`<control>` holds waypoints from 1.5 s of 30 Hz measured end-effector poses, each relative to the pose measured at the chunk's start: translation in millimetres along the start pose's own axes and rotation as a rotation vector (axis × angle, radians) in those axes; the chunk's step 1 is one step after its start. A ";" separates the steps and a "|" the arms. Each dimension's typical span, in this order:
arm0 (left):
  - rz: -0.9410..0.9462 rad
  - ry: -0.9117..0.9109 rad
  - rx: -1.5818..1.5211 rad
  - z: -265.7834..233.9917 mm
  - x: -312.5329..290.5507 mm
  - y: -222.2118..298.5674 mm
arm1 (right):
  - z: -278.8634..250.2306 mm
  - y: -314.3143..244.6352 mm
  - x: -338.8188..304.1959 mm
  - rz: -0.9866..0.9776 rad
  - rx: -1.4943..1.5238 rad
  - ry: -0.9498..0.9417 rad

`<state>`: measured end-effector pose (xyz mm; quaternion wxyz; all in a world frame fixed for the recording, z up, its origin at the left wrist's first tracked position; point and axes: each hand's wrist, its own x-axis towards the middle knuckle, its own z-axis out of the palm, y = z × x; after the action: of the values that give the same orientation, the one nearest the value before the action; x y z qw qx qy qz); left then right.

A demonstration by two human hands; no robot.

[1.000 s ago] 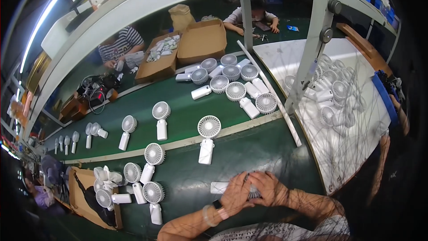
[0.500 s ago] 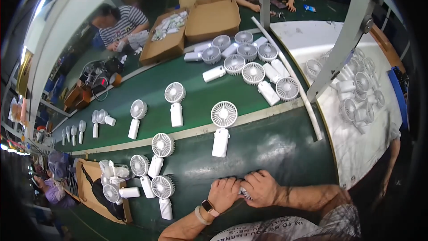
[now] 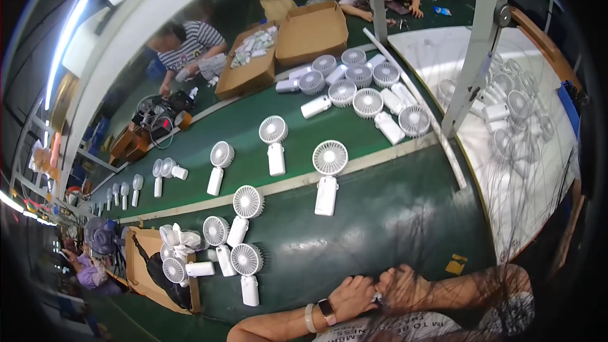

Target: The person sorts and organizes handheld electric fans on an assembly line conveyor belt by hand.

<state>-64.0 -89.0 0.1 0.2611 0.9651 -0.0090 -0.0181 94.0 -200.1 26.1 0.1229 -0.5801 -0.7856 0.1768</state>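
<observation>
Close against my body, my left hand [image 3: 352, 299] and my right hand [image 3: 403, 288] are closed together around a handheld fan [image 3: 379, 299]. Only a sliver of its pale ribbed edge shows between the fingers; the rest is hidden. Dark hair strands blur my right hand. Ahead of my hands, a white handheld fan [image 3: 326, 195] lies on the green bench with its round head away from me. To their left, several more white fans [image 3: 246, 258] lie loosely grouped. I wear a watch [image 3: 326, 309] and a pale band on my left wrist.
A green conveyor belt [image 3: 183, 206] carries spaced fans and a cluster at its right end. Fans are heaped on a white surface [image 3: 437, 57] at right, past a metal post [image 3: 468, 88]. An open carton [image 3: 142, 259] stands left. Two people work across; yellow tape [image 3: 456, 264] marks the bench.
The view has shifted and tilted, so the bench scene sits further right. My hands, still together, are lower and nearer my body, and less of the fan shows between them.
</observation>
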 end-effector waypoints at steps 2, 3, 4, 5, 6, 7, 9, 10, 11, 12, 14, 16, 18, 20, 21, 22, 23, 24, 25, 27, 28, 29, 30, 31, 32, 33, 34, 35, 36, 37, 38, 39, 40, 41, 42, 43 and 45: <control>-0.051 -0.082 0.047 -7.0 1.5 2.5 | 1.2 -3.3 0.2 0.010 -0.023 0.111; -0.053 -0.080 0.043 -5.2 -0.7 2.8 | 3.9 -5.5 -0.4 0.009 -0.022 0.107; -0.047 -0.018 0.069 -2.2 -3.3 2.5 | 8.1 -8.6 -1.6 0.026 -0.038 0.141; -0.035 0.053 0.101 -1.0 -3.6 0.5 | 9.5 -10.2 -1.9 0.042 -0.064 0.178; -0.031 0.066 0.106 -1.9 -2.1 -2.5 | 6.6 -12.2 -2.2 0.039 -0.078 0.179; -0.025 -0.049 0.024 -4.8 1.1 -7.1 | 2.5 -14.4 -2.1 0.069 -0.071 0.166; 0.070 0.020 -0.147 -20.1 5.8 -20.1 | -4.5 -6.4 -0.5 0.087 -0.080 0.163; 0.169 0.203 -0.244 -32.3 6.1 -27.3 | -9.1 3.4 -3.9 0.140 0.115 0.074; -0.033 0.242 -0.142 -52.0 12.7 -35.7 | -9.9 8.6 -10.5 0.199 0.319 -0.021; -0.227 0.279 -0.042 -70.9 25.1 -44.6 | 7.3 27.0 -32.3 0.220 0.251 0.057; -0.595 0.717 0.225 -80.7 46.8 -69.6 | -5.2 45.9 -62.2 0.655 0.852 0.142; -0.745 0.709 0.436 -80.9 63.3 -100.3 | -25.9 50.6 -69.1 0.619 1.747 0.798; -0.796 0.589 0.303 -86.5 70.9 -123.0 | -53.5 66.8 -72.9 0.448 1.899 1.339; -0.816 0.464 0.163 -83.0 79.6 -145.0 | -79.5 114.9 -104.2 0.361 1.935 1.538; -0.682 0.541 -0.041 -78.1 78.3 -154.1 | -102.7 123.8 -110.1 0.393 1.801 1.608; -0.543 0.610 -0.243 -72.7 80.7 -162.8 | -128.2 133.5 -114.1 0.422 1.665 1.671; -0.428 0.543 -1.226 -79.3 80.8 -151.6 | -132.0 168.6 -130.9 0.348 1.714 1.630; -0.300 0.564 -1.498 -82.1 80.0 -139.7 | -140.4 198.8 -148.1 0.268 1.747 1.590; -0.169 0.588 -1.760 -83.2 75.9 -131.1 | -155.4 213.9 -147.0 0.423 1.702 1.648; -0.078 0.584 -1.883 -84.1 69.9 -118.8 | -181.6 244.3 -141.0 0.585 1.658 1.690; 0.030 0.572 -2.011 -84.8 69.2 -115.5 | -191.1 261.9 -138.3 0.562 1.652 1.788; 0.023 0.578 -2.014 -86.3 69.7 -114.2 | -195.5 277.6 -139.2 0.541 1.642 1.888; 0.015 0.582 -2.039 -87.8 67.5 -114.0 | -190.5 297.1 -139.1 0.552 1.658 1.874; 0.022 0.570 -2.076 -87.5 70.5 -113.9 | -187.2 316.2 -146.3 0.519 1.598 1.939; 0.023 0.561 -2.091 -86.9 75.5 -113.5 | -183.2 334.0 -157.4 0.486 1.525 2.007; 0.027 0.603 -2.050 -86.6 78.2 -114.4 | -164.5 355.4 -168.7 0.495 1.519 2.008; 0.054 0.620 -2.029 -84.1 87.3 -116.0 | -148.6 368.0 -195.5 0.441 1.458 1.878; 0.051 0.617 -2.039 -79.6 89.1 -119.5 | -135.0 378.3 -203.4 0.393 1.431 1.732; -0.080 0.668 -1.846 -74.3 82.3 -125.1 | -120.3 363.0 -151.1 0.398 1.272 1.757; -0.193 0.703 -1.658 -70.9 75.4 -129.1 | -126.0 309.3 -93.0 0.438 1.209 1.695; -0.286 0.711 -1.482 -68.2 74.1 -128.8 | -132.6 254.3 -57.5 0.481 1.122 1.645; -0.271 0.703 -1.501 -65.5 81.1 -128.8 | -128.7 226.5 -39.1 0.562 1.003 1.538; -0.341 0.780 -1.375 -62.7 79.6 -132.5 | -109.4 217.1 -22.3 0.626 0.938 1.406; -0.371 0.830 -1.280 -60.4 85.8 -133.7 | -74.0 227.3 -18.8 0.613 1.011 1.417; -0.333 0.818 -1.442 -57.5 83.9 -137.8 | -73.3 200.1 17.6 0.600 1.138 1.297; -0.339 0.821 -1.461 -57.1 84.7 -139.1 | -75.3 182.1 42.3 0.647 1.136 1.147; -0.298 0.829 -1.597 -58.3 80.3 -145.7 | -57.6 174.3 91.2 0.565 1.180 0.913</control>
<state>19.7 64.1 -25.5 0.8290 0.4177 0.2255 0.2958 241.1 -59.0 3.9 0.6698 -0.6115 -0.2576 0.3332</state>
